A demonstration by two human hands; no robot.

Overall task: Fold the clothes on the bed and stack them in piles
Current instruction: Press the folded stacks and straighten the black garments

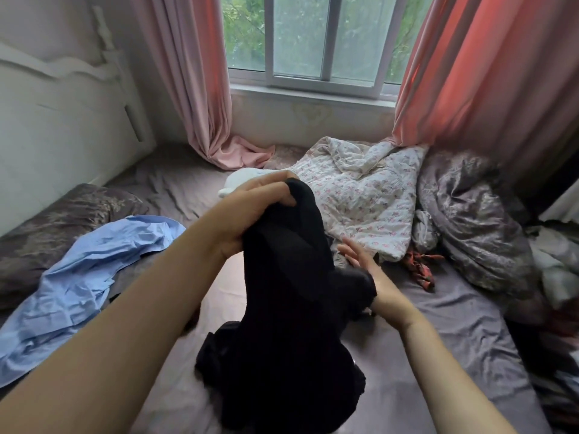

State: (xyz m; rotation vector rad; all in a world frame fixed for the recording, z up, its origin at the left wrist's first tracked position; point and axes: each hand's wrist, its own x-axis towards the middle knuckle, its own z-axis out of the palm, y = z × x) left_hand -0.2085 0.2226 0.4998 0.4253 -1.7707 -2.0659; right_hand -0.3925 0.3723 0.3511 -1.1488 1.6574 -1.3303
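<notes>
A black garment [282, 324] hangs in the middle of the view, its lower part bunched on the grey bed sheet [438, 339]. My left hand [250, 211] grips its top edge and holds it up. My right hand [372, 274] is lower and to the right, fingers straight and spread, its palm against the side of the black cloth. A crumpled light blue shirt [81, 277] lies on the bed at the left. A small red patterned cloth [419, 267] lies to the right of my right hand.
A floral white quilt [360, 195] is heaped at the back, a grey patterned duvet [470, 220] beside it. A dark pillow [62, 214] lies at the left by the white headboard [62, 104]. Mixed clothes [554, 277] pile at the right edge. Pink curtains [194, 89] frame the window.
</notes>
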